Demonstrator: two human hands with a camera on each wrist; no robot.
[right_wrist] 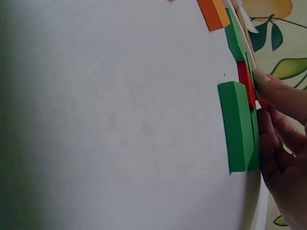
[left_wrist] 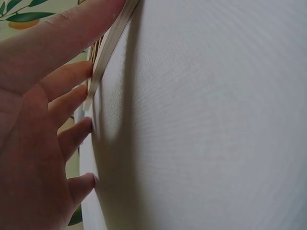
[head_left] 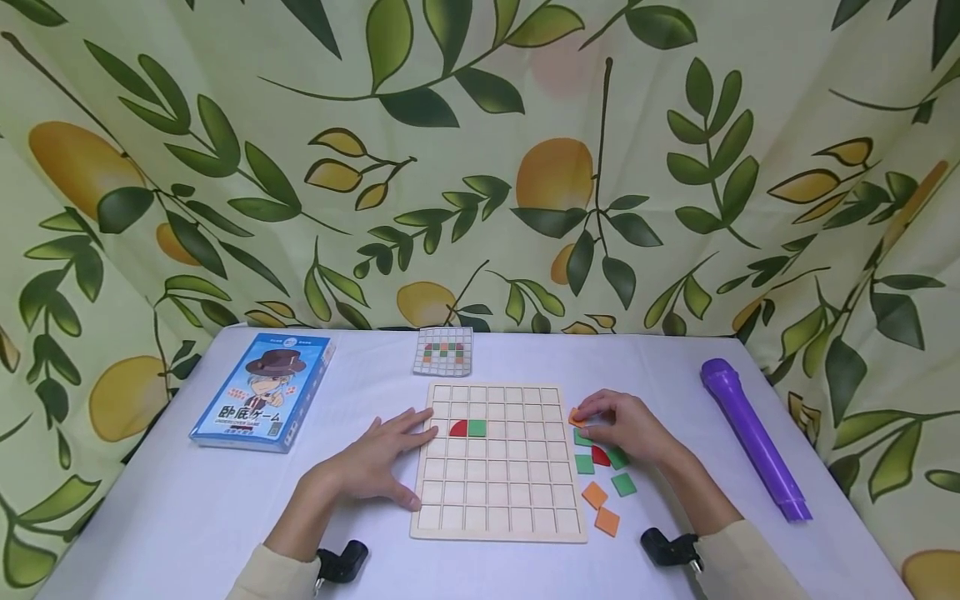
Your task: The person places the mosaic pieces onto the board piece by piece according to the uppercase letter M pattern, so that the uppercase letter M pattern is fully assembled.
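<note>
A wooden grid board (head_left: 498, 504) lies on the table. In one of its upper rows a red quarter-round tile (head_left: 458, 429) sits beside a green square tile (head_left: 477, 428). My left hand (head_left: 382, 458) spreads its fingers along the board's left edge, thumb and fingertips touching it; the left wrist view shows the thumb against the board's side (left_wrist: 112, 48). Right of the board, my right hand (head_left: 626, 425) pinches an orange tile (head_left: 575, 417) between thumb and fingers, the tile mostly hidden. Under and near this hand lie several green tiles (head_left: 623, 484) and a red tile (head_left: 600, 455).
Two orange tiles (head_left: 607, 522) lie near the board's lower right corner. A small pattern card (head_left: 443, 367) lies behind the board. At the left is a blue game box (head_left: 262, 392), at the right a purple stick-like object (head_left: 753, 442). A leaf-print curtain (head_left: 480, 167) hangs behind the table.
</note>
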